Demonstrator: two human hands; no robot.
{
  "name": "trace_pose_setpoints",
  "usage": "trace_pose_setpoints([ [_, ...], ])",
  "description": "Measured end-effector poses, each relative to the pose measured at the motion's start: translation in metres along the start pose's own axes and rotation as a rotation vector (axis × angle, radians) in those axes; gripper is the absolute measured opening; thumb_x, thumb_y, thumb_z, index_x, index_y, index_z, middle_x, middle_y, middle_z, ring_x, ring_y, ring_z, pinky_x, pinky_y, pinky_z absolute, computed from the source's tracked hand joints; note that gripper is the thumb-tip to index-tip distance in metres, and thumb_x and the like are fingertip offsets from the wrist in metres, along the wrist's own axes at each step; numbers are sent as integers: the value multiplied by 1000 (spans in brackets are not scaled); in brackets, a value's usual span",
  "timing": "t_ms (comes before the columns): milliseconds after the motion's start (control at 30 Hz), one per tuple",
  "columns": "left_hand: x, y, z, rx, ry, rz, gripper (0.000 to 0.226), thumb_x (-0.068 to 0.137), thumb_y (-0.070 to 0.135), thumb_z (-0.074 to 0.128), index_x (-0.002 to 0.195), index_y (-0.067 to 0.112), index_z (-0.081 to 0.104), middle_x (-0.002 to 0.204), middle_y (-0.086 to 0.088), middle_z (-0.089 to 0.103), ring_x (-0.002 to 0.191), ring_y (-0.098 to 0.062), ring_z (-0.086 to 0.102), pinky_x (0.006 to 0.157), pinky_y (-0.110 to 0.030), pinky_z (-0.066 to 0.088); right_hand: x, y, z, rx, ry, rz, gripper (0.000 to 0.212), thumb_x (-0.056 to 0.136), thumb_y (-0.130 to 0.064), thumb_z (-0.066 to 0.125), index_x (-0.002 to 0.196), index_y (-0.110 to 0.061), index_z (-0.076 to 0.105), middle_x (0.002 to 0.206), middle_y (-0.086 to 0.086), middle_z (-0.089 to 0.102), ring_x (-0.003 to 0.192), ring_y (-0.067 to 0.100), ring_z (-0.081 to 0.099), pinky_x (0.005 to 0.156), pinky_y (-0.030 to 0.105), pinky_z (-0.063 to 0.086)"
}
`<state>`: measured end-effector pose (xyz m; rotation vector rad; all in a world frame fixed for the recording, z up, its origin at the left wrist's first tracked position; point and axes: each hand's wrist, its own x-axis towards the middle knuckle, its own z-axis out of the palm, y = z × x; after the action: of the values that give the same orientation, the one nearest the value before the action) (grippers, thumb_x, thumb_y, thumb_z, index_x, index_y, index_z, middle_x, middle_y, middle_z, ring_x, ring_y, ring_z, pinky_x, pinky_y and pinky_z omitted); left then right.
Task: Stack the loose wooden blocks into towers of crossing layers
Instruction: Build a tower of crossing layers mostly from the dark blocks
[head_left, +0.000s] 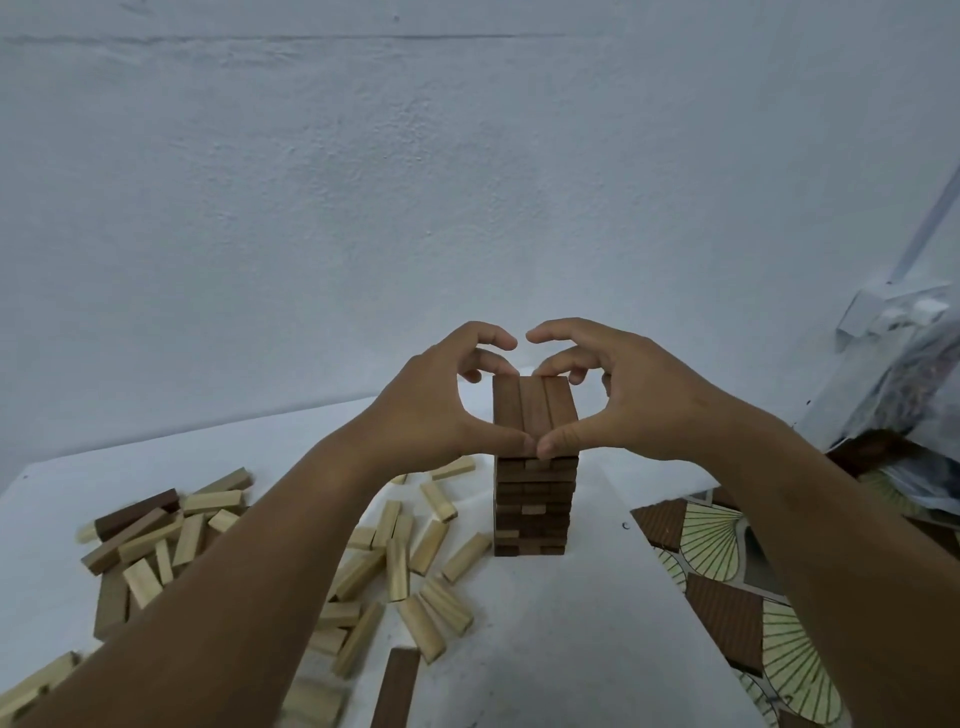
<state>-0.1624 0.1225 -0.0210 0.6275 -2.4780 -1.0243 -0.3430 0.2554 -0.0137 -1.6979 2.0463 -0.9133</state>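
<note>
Dark-stained wood forms the tower (535, 488) on my white tabletop (571, 623); my left hand (436, 410) and right hand (623, 400) curl around its top layer of three smooth rectangular blocks, thumbs pressing the near edge. Pale loose blocks (395, 566) lie scattered left.

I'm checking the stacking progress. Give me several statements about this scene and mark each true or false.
1. Both hands are at the top layer of the dark tower. True: the left hand and right hand frame it, thumbs at its near edge.
2. The top layer holds two blocks. False: three lie side by side.
3. Most loose blocks lie left of the tower. True.
4. The loose blocks are all dark. False: most are pale.
5. The tower stands on the patterned mat. False: it stands on the white surface.
</note>
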Motion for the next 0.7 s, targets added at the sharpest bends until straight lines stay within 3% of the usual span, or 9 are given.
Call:
trace_pose_setpoints([
  [200,-1,-6,6,3,-6,-16,78,61,44,91,124,50,44,116,22,61,114,0,50,99,-37,44,2,5,4,0,-21,15,95,50,-60,88,131,-58,38,118,-27,60,111,-5,49,80,21,41],
  [300,-4,-10,3,26,-51,-20,93,57,56,88,132,58,34,131,27,52,127,-3,42,107,-44,37,-1,6,2,27,-23,16,103,45,-68,84,135,-58,36,128,-29,56,116,-6,48,85,23,43],
  [367,-8,-14,0,28,-74,-16,96,61,54,88,136,60,28,137,30,46,132,-2,37,109,-41,34,-3,8,1,34,-19,4,103,44,-70,82,136,-59,36,131,-31,53,118,-7,47,85,23,43],
  [533,-14,-23,0,-9,-10,-4,85,73,35,85,138,50,32,130,30,54,127,5,42,97,-24,33,-7,13,3,53,6,-14,90,55,-58,85,133,-56,40,126,-32,56,116,-12,47,78,14,39],
  [700,-13,-24,5,-24,25,-11,82,74,32,84,138,46,34,126,27,59,125,0,46,101,-30,35,-6,16,8,38,40,-22,83,62,-51,86,134,-50,44,123,-30,59,115,-8,49,78,16,39],
])
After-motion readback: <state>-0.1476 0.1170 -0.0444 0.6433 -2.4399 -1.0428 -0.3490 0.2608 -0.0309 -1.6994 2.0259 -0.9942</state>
